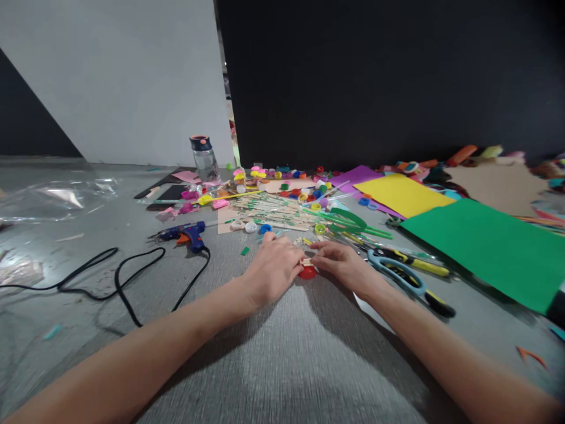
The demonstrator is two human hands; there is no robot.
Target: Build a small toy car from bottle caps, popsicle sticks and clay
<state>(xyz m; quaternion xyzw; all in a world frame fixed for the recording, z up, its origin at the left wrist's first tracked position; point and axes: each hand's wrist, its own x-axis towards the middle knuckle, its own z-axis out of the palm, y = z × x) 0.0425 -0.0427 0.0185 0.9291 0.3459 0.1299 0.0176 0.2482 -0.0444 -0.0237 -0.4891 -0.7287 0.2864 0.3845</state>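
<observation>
In the middle of the table, a red bottle cap [308,273] lies between my hands, with short pale wooden stick pieces [306,262] on its upper side. My left hand [277,264] is closed, its thumb and fingers pressed to the left side of this small piece. From the right, my right hand [339,262] reaches in with curled fingers, the tips at the wooden pieces. The exact finger contact is partly hidden. Just beyond my hands lie a blue cap [265,228], a white cap [251,227] and a yellow-green cap [320,228].
A blue glue gun [189,234] with a black cord lies left. Light-blue-handled scissors [397,272] and a yellow cutter [424,265] lie right, near green paper [489,247] and yellow paper [404,194]. Behind are a wooden stick pile [273,209] and a water bottle [205,160].
</observation>
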